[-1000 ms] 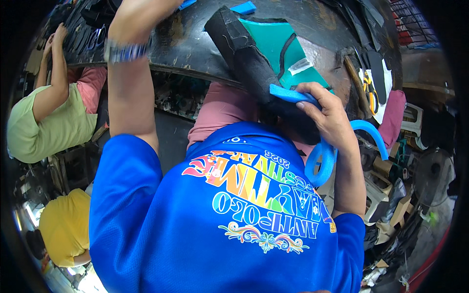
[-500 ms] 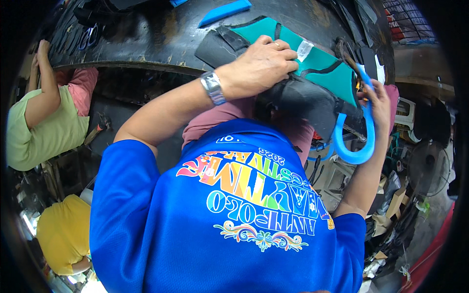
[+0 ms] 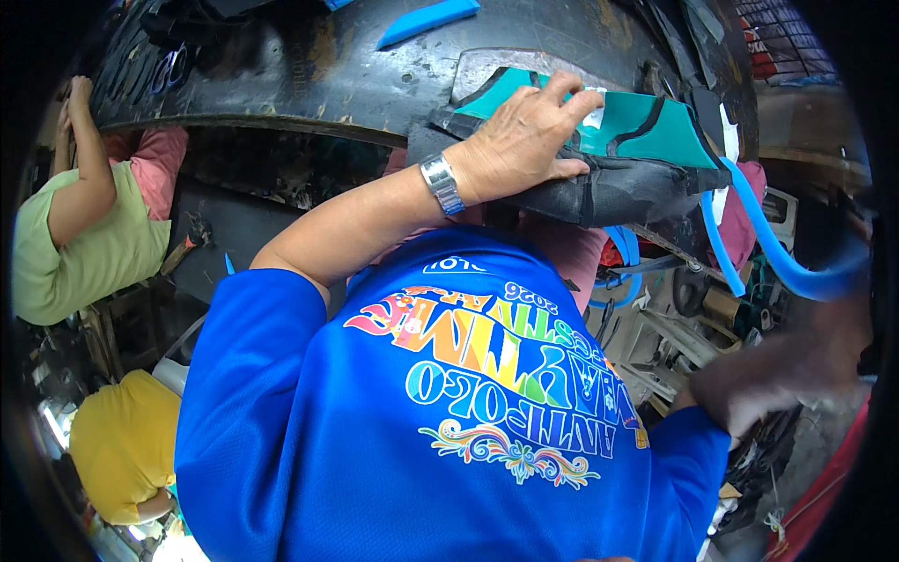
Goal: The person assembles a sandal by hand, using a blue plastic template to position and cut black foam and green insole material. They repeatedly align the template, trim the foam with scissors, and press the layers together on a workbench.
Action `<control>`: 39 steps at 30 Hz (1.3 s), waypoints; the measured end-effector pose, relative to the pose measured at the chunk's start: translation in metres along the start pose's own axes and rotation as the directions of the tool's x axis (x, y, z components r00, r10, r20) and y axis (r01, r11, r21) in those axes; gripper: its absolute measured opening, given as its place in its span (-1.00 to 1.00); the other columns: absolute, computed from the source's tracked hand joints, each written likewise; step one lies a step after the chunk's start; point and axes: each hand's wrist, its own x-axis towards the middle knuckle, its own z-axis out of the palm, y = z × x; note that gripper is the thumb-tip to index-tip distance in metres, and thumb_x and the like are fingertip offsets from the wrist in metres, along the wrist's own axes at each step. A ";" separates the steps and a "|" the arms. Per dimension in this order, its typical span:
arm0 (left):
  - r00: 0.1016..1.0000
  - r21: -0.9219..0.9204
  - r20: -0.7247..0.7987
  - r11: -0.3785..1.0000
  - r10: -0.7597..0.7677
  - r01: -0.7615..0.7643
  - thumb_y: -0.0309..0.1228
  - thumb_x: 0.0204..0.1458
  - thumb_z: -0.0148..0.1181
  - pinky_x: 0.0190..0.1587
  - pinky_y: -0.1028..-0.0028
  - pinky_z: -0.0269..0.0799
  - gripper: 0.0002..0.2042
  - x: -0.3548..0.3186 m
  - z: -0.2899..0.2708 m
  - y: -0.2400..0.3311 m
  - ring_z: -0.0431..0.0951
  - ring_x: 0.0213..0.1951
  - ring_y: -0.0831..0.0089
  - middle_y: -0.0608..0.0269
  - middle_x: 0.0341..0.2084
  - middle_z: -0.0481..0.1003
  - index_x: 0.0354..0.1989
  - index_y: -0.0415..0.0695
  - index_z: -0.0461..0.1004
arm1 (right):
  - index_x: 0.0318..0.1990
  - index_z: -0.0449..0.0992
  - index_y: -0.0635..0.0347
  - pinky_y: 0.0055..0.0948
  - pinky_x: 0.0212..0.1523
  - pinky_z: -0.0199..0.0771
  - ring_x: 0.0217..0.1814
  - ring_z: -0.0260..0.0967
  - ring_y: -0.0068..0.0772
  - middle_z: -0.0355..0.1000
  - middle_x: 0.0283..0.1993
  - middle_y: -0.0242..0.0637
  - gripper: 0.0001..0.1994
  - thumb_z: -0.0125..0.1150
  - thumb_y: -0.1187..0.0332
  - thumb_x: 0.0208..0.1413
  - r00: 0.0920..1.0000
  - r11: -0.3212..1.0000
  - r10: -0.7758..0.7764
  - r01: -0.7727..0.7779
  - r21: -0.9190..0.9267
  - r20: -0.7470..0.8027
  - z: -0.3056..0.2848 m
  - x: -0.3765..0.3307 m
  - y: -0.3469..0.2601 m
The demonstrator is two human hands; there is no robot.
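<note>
**Head view: left hand (image 3: 524, 139) spread across a black-and-teal piece (image 3: 637, 184), right hand (image 3: 846, 323) lost in blur**

The piece lies at the near edge of the dark table (image 3: 318, 70), in front of the wearer's blue shirt (image 3: 449, 510). Its teal face (image 3: 641, 122) is turned up and crossed by black bands, with a padded-looking black side along the near edge. A small white patch (image 3: 594, 114) sits on the teal, just beside the left fingertips.

The left hand rests on the piece with thumb and fingers wide apart: the fingers reach over the teal, the thumb lies along the black side. A silver watch (image 3: 442, 184) is on that wrist.

The right forearm (image 3: 782, 370) stretches out toward the dark right rim. Its hand is too smeared and dim to read, so I cannot tell whether it is closed or what it holds. A blue foam strip (image 3: 773, 248) curves from the piece's right corner toward that hand; another blue length (image 3: 723, 248) hangs beside the strip, its cut end showing.

Farther back on the table lies a blue foam block (image 3: 428, 24). At the left are a person in a pale green top (image 3: 89, 239), hands raised near the table, and below, someone in yellow (image 3: 126, 445).
</note>
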 end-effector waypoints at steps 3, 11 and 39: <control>0.999 -0.140 -0.046 0.990 0.014 -0.020 -0.32 -0.13 0.53 0.16 0.20 0.44 -0.43 -0.005 -0.026 -0.007 0.46 0.10 -0.07 -0.06 0.03 0.43 0.07 -0.18 0.44 | 0.19 0.53 0.20 -0.45 0.11 0.43 0.06 0.47 -0.41 0.55 0.07 -0.28 -0.65 0.17 0.54 0.27 0.912 0.927 0.063 -0.205 0.315 0.406 0.123 -0.014 -0.028; 0.998 -0.040 0.038 0.998 -0.052 0.053 -0.39 -0.15 0.52 0.28 0.18 0.37 -0.22 -0.049 -0.076 -0.033 0.48 0.17 0.01 0.07 0.07 0.51 0.35 -0.01 0.32 | 0.03 0.58 0.27 -0.57 -0.08 0.42 -0.14 0.40 -0.62 0.52 -0.19 -0.40 -0.75 0.30 0.47 0.20 0.707 0.599 0.320 -0.667 0.444 0.631 0.186 -0.050 -0.006; 0.993 -0.154 -0.007 0.981 -0.122 0.119 -0.41 -0.21 0.56 0.28 0.19 0.37 0.05 -0.057 -0.065 -0.043 0.51 0.14 0.09 0.13 0.11 0.53 0.52 0.09 0.04 | -0.06 0.66 0.18 -0.31 -0.07 0.55 -0.14 0.63 -0.12 0.63 -0.18 -0.07 -0.75 0.33 0.32 0.15 0.686 0.854 0.273 -0.496 0.159 0.675 0.195 -0.046 -0.038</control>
